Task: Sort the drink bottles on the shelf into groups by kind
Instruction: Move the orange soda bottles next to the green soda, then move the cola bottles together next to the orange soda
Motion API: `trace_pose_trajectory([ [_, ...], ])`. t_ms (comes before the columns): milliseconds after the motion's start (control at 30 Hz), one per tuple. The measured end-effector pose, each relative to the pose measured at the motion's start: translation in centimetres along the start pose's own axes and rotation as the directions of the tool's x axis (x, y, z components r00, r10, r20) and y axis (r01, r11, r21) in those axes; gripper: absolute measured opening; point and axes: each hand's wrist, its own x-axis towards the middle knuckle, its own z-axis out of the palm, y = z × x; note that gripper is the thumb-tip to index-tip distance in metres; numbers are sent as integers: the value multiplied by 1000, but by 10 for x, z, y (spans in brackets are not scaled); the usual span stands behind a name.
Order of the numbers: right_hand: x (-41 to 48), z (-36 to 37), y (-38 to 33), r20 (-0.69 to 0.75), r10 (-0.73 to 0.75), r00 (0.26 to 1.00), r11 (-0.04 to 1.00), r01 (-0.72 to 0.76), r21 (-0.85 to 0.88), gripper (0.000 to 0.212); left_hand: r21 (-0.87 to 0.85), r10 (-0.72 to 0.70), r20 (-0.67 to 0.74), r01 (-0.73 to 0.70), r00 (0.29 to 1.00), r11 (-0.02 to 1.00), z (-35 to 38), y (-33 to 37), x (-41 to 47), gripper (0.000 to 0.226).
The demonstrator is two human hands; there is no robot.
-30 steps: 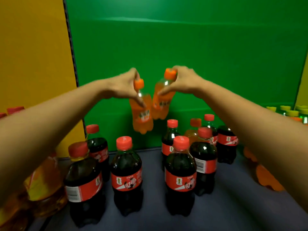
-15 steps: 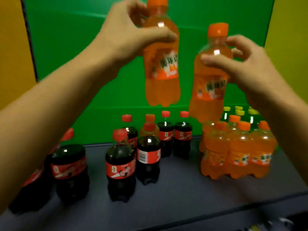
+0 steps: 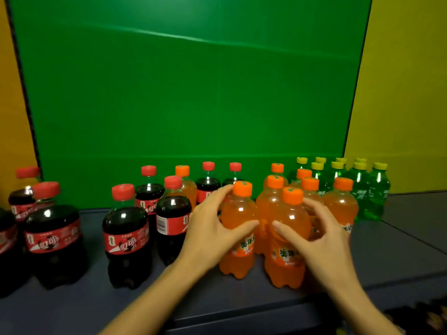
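leftmost cola bottle (image 3: 6, 247): cut by frame edge, 9 o'clock
rear cola bottle (image 3: 235, 168): body hidden behind left hand (image 3: 212, 228)
right hand (image 3: 321, 240): fingers blurred

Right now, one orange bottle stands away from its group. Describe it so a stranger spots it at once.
At the foot of the green backdrop stand the cola bottles. In their back row is the stray orange bottle. Only it has an orange cap; its neighbours are dark, red-capped.
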Motion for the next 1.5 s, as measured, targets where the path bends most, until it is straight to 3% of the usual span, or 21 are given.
trace_pose_trajectory([
  [133, -5, 8, 10, -4, 20, 1000, 1000, -20, 24, 57, -9, -19, -17, 19, 1000, 1000, 11, -8, -3, 75],
  [300, -13, 15, 17, 56, -58, 997, 992, 64, -109, 56, 33, -14, 29, 13, 999, 999, 16, -7, -7, 69],
  [433, -4, 0, 0, 85, -182, 980, 946, 198, -255, 69, 200, -13, 77, -3, 997, 980, 0, 11, 2, 75],
  [533, 31, -18, -37, 83, -315, 945, 908, 326, -264, 61, 282, 18, 0, -18, 1000, 959, -25, 37, 32, 72],
  [633, 81, -20, -72, 206, -384, 900, 871, 427, -243, 47, 338, 29, -55, -9, 998, 941, -49, 52, 76, 53],
  [767, 150, 11, -89, 473, -228, 851, 870, 396, -294, 37, 486, -119, -27, 117, 993, 866, -60, 43, 136, 56],
  [933, 195, 69, -64, 700, 61, 712, 881, 291, -373, 56, 699, -320, 194, 99, 927, 708, -51, 0, 168, 97],
  [1067, 207, 94, -38, 789, 335, 514, 847, 203, -492, 71, 773, -526, 385, 47, 758, 633, -47, -19, 175, 102],
  [1233, 211, 107, -23, 822, 466, 327, 803, 235, -548, 58, 755, -591, 529, -20, 609, 655, -38, -32, 176, 89],
  [1500, 207, 117, -16, 821, 439, 364, 736, 378, -561, 45, 776, -562, 503, -56, 657, 629, -26, -35, 175, 73],
])
